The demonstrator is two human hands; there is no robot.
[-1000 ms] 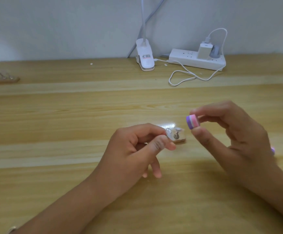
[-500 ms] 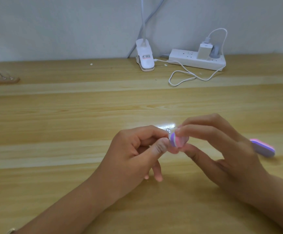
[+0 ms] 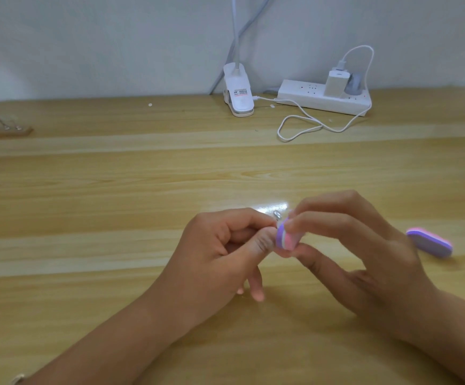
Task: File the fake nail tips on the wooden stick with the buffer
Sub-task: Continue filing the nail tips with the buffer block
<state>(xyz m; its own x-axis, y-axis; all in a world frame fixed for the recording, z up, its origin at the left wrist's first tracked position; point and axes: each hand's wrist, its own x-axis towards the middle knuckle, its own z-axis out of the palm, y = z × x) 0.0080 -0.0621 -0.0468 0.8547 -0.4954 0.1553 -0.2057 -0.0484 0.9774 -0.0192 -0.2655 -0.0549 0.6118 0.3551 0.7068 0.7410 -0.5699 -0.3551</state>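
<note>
Pressing on the nail tip (image 3: 278, 216), the buffer (image 3: 286, 237) has closed the gap seen a second ago. The right hand (image 3: 364, 254) pinches it between thumb and fingers. The left hand (image 3: 220, 251) grips the stick, hidden inside curled fingers, just above the table (image 3: 114, 190). A second buffer (image 3: 429, 243) lies to the right.

— Your buffer (image 3: 286, 238)?
— Mine is layered purple, white, pink. Spare buffer (image 3: 429, 243): purple, pink edge.
— Tip (image 3: 277, 216)?
— Clear, with a silvery glint.
— Table (image 3: 114, 176)?
— Pale yellow wood, long grain stripes, lighter bands.
— Back row?
— I list lamp clip (image 3: 238, 90), strip (image 3: 303, 97), charger (image 3: 336, 84), cable (image 3: 300, 126): all white. Plug (image 3: 353, 83): grey. Wall (image 3: 87, 45): pale blue-grey. Rack (image 3: 3, 130): brown.
</note>
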